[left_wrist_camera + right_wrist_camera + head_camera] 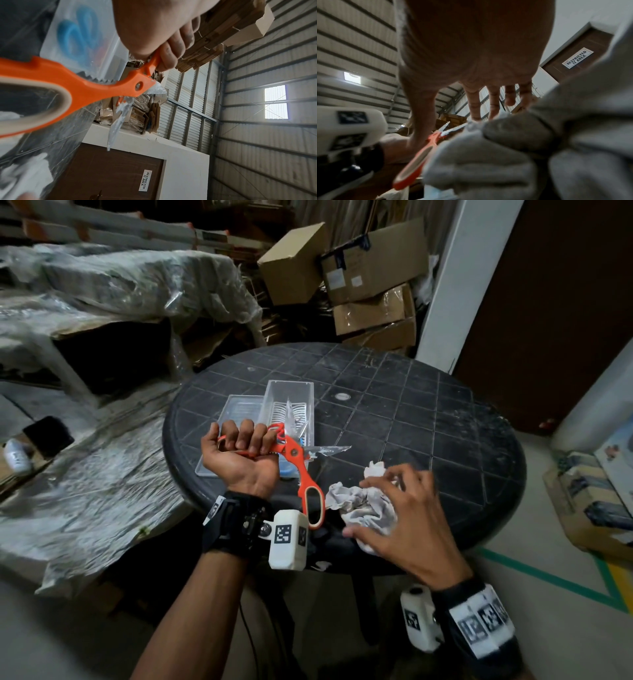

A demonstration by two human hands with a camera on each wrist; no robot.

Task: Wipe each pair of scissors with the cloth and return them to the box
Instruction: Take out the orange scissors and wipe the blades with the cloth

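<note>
My left hand (239, 453), palm up, grips one handle of the orange scissors (294, 455) over the near end of the clear plastic box (289, 382). The scissors are spread open, their smeared blades pointing right and the free handle loop hanging toward me. The left wrist view shows the orange scissors (96, 79) with my fingers (168, 59) curled round the handle. Blue-handled scissors (77, 31) lie in the box. My right hand (400, 501) reaches down onto the crumpled white cloth (356, 501) on the table, fingers spread and touching it. The cloth (505, 148) fills the right wrist view.
The box's clear lid (236, 405) lies left of it on the round black table (428, 412). Cardboard cartons (370, 275) are stacked behind the table, plastic-wrapped goods (120, 285) lie to the left, and a brown door (565, 320) is at the right.
</note>
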